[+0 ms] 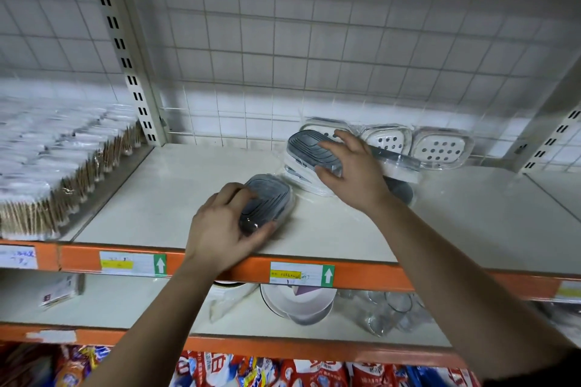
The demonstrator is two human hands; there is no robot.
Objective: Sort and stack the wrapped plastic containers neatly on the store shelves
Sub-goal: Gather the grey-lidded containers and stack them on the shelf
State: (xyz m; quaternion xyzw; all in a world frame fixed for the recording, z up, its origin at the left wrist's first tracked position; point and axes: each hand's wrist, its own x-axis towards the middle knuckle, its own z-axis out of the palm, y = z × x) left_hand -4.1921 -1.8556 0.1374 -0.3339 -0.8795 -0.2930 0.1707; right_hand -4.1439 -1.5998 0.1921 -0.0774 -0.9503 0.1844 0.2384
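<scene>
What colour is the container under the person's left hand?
Dark grey container, with curved ridges on its lid; the head view shows it.

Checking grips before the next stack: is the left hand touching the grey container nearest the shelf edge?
Touching. The head view shows the left hand gripping the grey container, thumb against its near end, fingers curled over its left side.

On the upper shelf (176, 195) sit 2 grey-lidded containers (270, 198) (311, 148) in plain sight, 3 white perforated containers (317, 128) (385, 140) (440, 149), 2 green-arrow price labels (132, 264) (301, 275) on the orange rail (78, 258), and 2 hands (220, 229) (352, 173).
</scene>
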